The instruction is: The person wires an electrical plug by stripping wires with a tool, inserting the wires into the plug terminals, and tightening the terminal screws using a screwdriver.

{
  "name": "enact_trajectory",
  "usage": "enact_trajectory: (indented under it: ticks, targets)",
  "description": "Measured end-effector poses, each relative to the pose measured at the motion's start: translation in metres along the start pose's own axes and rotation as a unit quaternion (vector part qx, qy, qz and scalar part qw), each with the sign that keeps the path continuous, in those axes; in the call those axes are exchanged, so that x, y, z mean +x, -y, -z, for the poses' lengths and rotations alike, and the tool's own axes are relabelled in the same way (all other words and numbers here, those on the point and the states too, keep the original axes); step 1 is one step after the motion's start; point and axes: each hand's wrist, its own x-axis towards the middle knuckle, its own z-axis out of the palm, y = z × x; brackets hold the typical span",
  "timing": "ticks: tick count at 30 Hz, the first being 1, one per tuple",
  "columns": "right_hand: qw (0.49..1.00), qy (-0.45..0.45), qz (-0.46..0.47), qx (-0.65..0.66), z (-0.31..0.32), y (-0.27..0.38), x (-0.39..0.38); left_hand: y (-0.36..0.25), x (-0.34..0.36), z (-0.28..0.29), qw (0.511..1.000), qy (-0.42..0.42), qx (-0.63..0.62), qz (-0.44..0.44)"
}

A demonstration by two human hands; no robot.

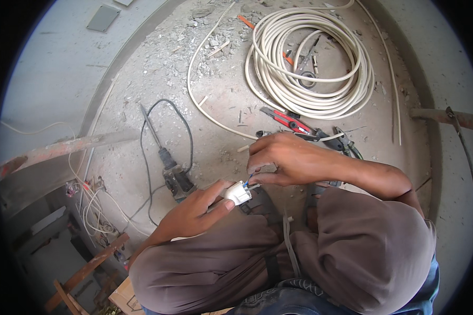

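Our left hand (198, 209) grips a white electrical connector (237, 195); between the pinching fingertips of our right hand (286, 157), the blue wire (246, 184) could tear loose if overpulled.

There is room to pass over the dusty floor (215, 152) between the drill (177, 179) and the right hand (273, 160). Past that hand, a red knife (291, 122), pliers (347, 143) and a big cable coil (263, 60) block the way.
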Motion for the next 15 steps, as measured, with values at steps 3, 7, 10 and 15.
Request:
enact_trajectory:
  ticks: [3, 7, 10, 15]
  targets:
    - [0.997, 0.036, -0.064, -0.002, -0.001, 0.003, 0.001, 0.0, 0.003, -0.002, 1.0, -0.003, 0.019, -0.002]
    - [0.993, 0.021, -0.117, -0.004, -0.008, 0.003, 0.007, 0.007, 0.001, -0.007, 0.989, -0.064, 0.128, -0.022]
    - [0.993, -0.012, -0.115, 0.012, -0.015, -0.004, 0.009, 0.011, 0.006, -0.008, 0.992, -0.065, 0.1, -0.037]
    - [0.991, 0.004, -0.137, -0.011, -0.017, -0.006, 0.014, 0.021, 0.008, -0.012, 0.989, -0.098, 0.106, -0.037]
